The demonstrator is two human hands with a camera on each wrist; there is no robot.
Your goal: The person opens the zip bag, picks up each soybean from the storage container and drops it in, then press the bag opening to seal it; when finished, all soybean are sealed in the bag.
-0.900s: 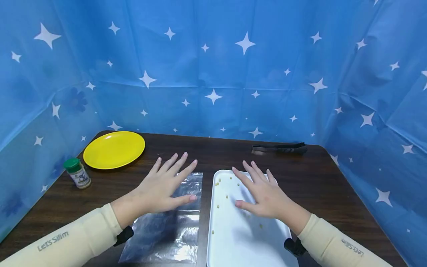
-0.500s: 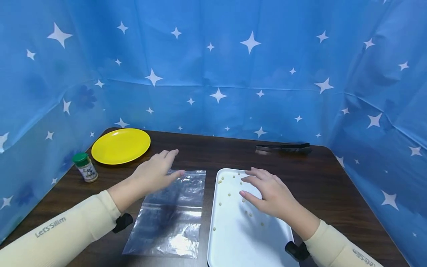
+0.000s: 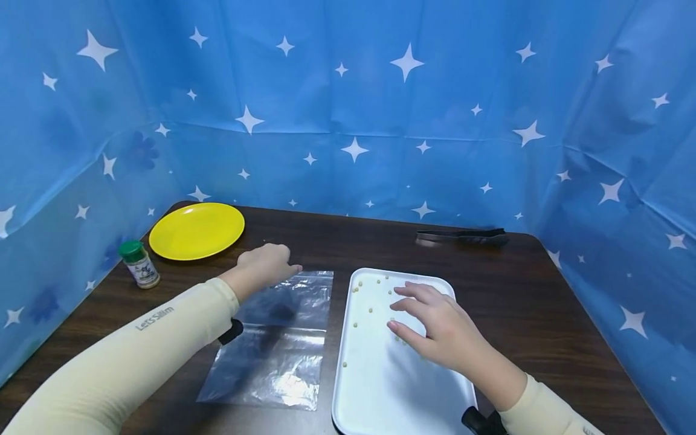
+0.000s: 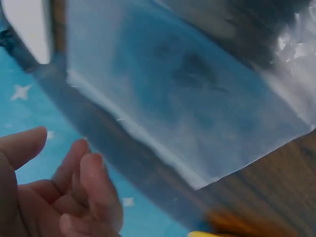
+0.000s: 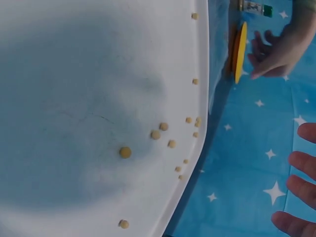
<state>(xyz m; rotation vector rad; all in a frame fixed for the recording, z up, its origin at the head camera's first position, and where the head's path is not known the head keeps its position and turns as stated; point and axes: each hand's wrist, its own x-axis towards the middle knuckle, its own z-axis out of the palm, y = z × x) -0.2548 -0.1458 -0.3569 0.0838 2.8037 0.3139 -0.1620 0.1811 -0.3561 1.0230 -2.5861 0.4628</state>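
A clear plastic zip bag (image 3: 272,368) lies flat on the table. Above its far end my left hand (image 3: 265,266) hovers with fingers loosely bent; in the left wrist view thumb and fingers (image 4: 96,187) stand apart with nothing between them. To the right is a white tray (image 3: 402,399) with several small round beige beans (image 5: 156,135) scattered mostly over its far and left part. My right hand (image 3: 440,326) is over the tray, fingers spread and slightly bent, holding nothing. It covers some of the beans in the head view.
At the back left sit a yellow plate (image 3: 197,231) and a green-capped shaker jar (image 3: 139,264). Black tongs (image 3: 462,236) lie near the table's back right edge. A blue star-printed curtain (image 3: 348,109) surrounds the dark wooden table (image 3: 544,338).
My left hand has gone from spread fingers to loosely bent ones and moved forward over the bag's far end. My right hand's fingers have bent slightly, and it stays above the tray.
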